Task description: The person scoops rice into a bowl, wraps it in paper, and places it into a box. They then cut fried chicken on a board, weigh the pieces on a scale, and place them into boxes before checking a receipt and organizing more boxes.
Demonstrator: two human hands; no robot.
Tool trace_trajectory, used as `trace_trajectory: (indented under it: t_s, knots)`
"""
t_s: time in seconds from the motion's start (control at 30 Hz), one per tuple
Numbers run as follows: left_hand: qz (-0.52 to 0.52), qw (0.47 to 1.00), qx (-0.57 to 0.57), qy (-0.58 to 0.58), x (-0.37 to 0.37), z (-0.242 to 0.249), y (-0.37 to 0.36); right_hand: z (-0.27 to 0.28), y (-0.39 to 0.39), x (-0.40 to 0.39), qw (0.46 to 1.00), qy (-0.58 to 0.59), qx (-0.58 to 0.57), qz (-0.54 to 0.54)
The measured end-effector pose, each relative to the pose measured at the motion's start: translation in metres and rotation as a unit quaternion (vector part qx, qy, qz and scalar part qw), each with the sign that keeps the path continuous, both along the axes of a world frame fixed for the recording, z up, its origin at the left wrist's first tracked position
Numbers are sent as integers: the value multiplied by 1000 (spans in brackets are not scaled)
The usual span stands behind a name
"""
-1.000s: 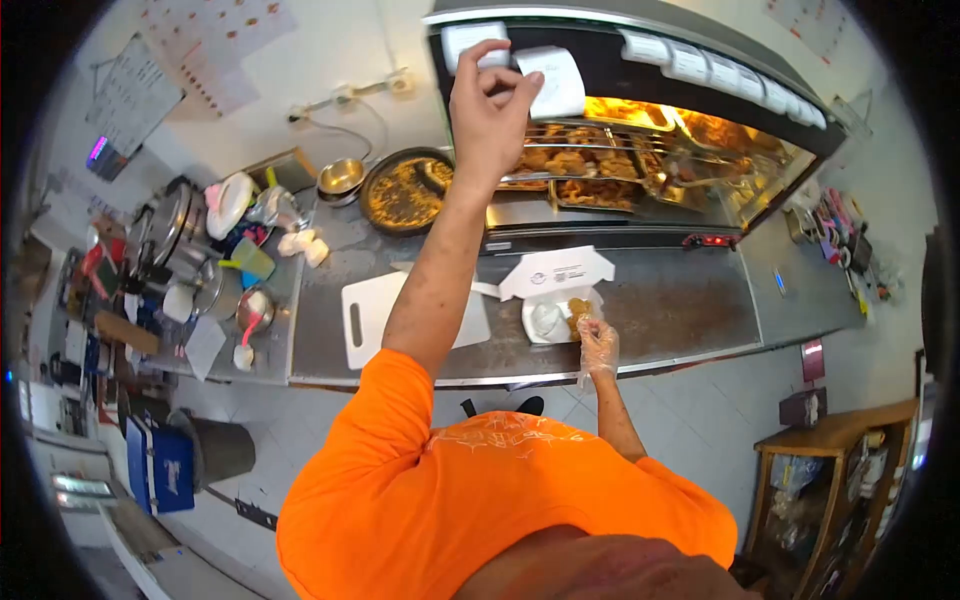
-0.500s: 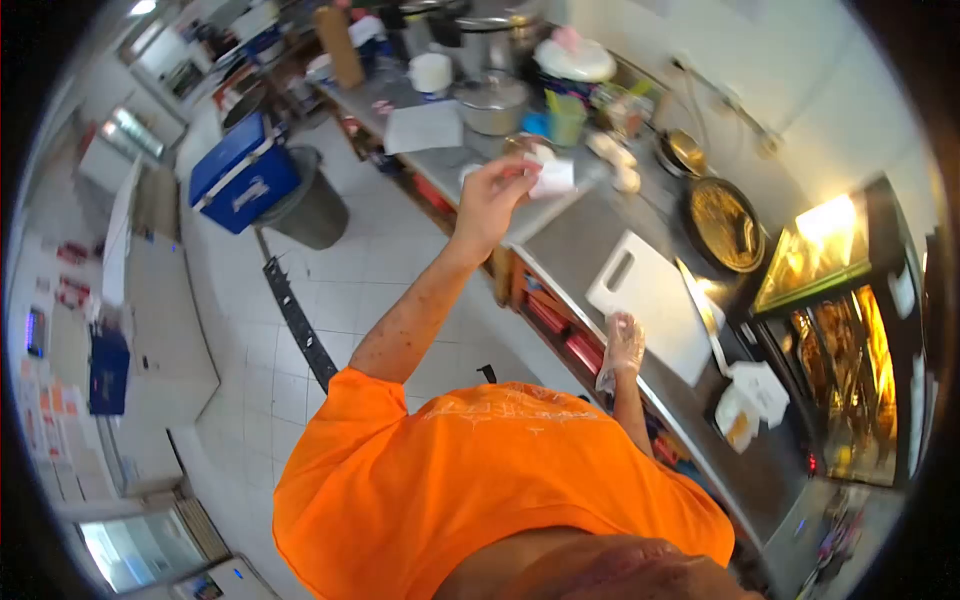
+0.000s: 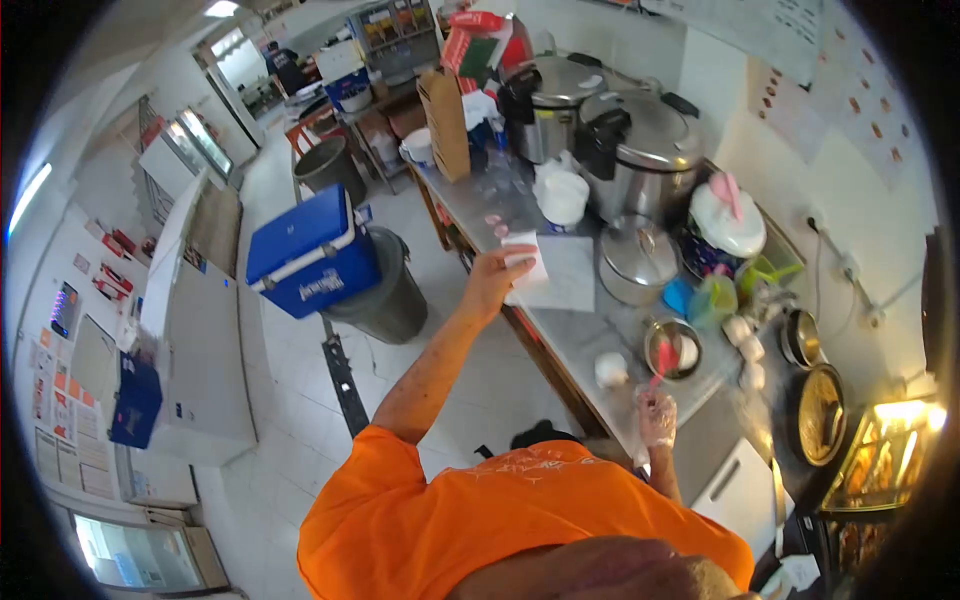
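Over the counter's front edge, my bare left hand pinches a small piece of white paper. The paper overlaps a larger white sheet lying on the counter. My right hand, in a clear plastic glove, has its fingers closed at the lower end of a red utensil. The utensil's other end rests in a small metal bowl, which also has something white inside. Left of the bowl sits a white rounded lump or container.
Lidded pots and pressure cookers line the wall. A white cutting board and a black pan are to the right, near a lit display case. Left stand a grey bin and a blue cooler.
The view has swung left along the counter. My left hand has brought the paper over the white sheet. My gloved right hand has gone from beside the cutting board to the red utensil.
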State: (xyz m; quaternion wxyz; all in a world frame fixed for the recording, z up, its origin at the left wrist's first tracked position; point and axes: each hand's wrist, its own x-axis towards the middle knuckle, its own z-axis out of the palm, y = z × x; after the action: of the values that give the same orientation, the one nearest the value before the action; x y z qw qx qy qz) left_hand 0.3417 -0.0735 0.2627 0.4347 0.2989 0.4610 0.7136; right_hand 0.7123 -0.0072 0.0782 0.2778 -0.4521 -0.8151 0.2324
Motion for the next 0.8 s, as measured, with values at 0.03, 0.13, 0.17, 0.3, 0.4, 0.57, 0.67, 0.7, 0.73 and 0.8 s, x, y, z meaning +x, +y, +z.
trace_trajectory:
  t_s: [0.03,0.13,0.17,0.3,0.4,0.57,0.67,0.7,0.73,0.8]
  knots:
    - [30,995,22,89,-36,12,14,3,21,-37,997,49,-61,12]
    - [153,920,41,359,-147,55,64,38,66,-136,987,99,54,115]
    - [174,893,18,416,-189,71,87,48,76,-169,988,94,51,109]
    - [258,680,42,685,-330,134,182,72,114,-285,969,195,-77,131]
    - [258,572,-95,773,-453,169,275,113,167,-369,964,204,-66,159]
    - [255,475,-89,838,-607,212,440,219,284,-538,967,203,107,113]
    - [234,407,-46,882,-678,211,539,248,349,-646,967,126,139,172]
    - [192,396,-46,897,-694,210,565,253,361,-679,969,112,163,146]
    - [146,386,-49,909,-700,210,577,256,368,-708,972,104,155,141]
    - [69,446,-51,891,-725,217,598,260,378,-754,969,187,40,157]
